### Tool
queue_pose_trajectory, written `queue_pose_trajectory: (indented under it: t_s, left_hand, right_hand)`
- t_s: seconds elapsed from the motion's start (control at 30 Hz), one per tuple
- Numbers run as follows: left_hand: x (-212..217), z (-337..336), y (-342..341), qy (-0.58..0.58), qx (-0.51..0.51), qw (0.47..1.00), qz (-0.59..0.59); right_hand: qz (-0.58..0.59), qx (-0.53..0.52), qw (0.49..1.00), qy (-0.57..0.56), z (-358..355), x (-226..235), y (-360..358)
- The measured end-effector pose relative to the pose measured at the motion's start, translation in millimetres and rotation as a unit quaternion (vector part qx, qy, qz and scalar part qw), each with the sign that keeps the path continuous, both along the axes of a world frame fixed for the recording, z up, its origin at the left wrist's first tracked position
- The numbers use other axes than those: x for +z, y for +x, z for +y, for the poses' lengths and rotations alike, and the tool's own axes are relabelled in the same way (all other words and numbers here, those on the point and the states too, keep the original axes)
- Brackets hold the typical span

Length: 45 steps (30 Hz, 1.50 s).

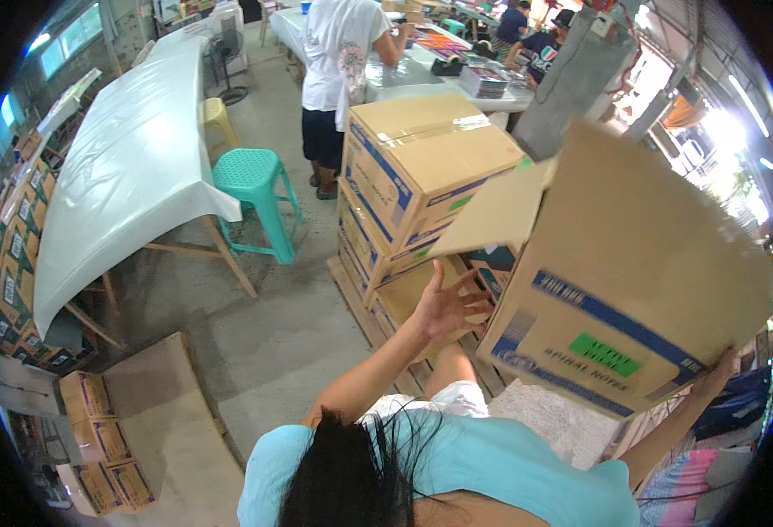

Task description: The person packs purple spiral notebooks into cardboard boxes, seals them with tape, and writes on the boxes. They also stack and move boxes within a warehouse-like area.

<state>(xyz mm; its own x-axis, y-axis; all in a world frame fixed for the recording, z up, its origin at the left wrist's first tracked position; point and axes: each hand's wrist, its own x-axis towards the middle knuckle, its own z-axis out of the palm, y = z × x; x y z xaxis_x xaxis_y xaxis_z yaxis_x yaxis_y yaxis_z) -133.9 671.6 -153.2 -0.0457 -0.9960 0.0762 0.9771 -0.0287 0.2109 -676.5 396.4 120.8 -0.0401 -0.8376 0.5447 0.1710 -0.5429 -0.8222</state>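
A large brown cardboard box (632,290) with a blue printed band and a green label is tilted in front of me on the right. One flap (496,211) hangs open on its left side, and dark printed items (493,270) show partly beneath it. My right hand (722,367) grips the box at its lower right corner; some fingers are hidden. Beside the box's left edge, my left hand (449,309) is open with its fingers spread, holding nothing. I cannot tell whether its fingertips touch the box.
Closed cardboard boxes (421,149) stand stacked on a wooden pallet (351,303) ahead. To the left are a green stool (255,189) and a table under white plastic (127,176). A person in white (334,70) stands behind the stack. Small boxes (105,439) sit at lower left.
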Motion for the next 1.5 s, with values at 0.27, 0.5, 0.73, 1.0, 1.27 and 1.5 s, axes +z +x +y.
queue_pose_trajectory:
  t_s: [0.27,0.5,0.73,1.0,1.27,1.5]
  left_hand:
    - [-44.3,61.2,-54.0,-0.034,0.034,0.994,0.099]
    - [-167.3,140.5,-115.8,0.387,0.274,0.838,-0.268]
    - [-233.8,251.3,-144.0,0.328,-0.136,0.618,-0.701]
    - [-118.5,131.5,-109.4,0.263,0.155,0.611,-0.73]
    - [-200.6,-9.4,-111.4,0.144,-0.057,0.364,-0.918]
    - [-126.0,-30.5,-30.9,0.026,0.156,0.108,-0.981]
  right_hand:
    - [0.09,0.072,0.993,0.007,-5.1,-112.1,12.0]
    - [0.368,-0.108,0.923,-0.03,28.2,-240.6,161.4]
    - [0.227,-0.097,0.876,0.415,126.1,-421.7,63.9]
    - [0.247,-0.087,0.944,0.199,232.1,-323.8,148.4]
    - [0.365,-0.081,0.679,0.632,205.3,-452.8,311.3]
    - [0.339,-0.139,0.702,0.61,208.3,-560.6,228.2]
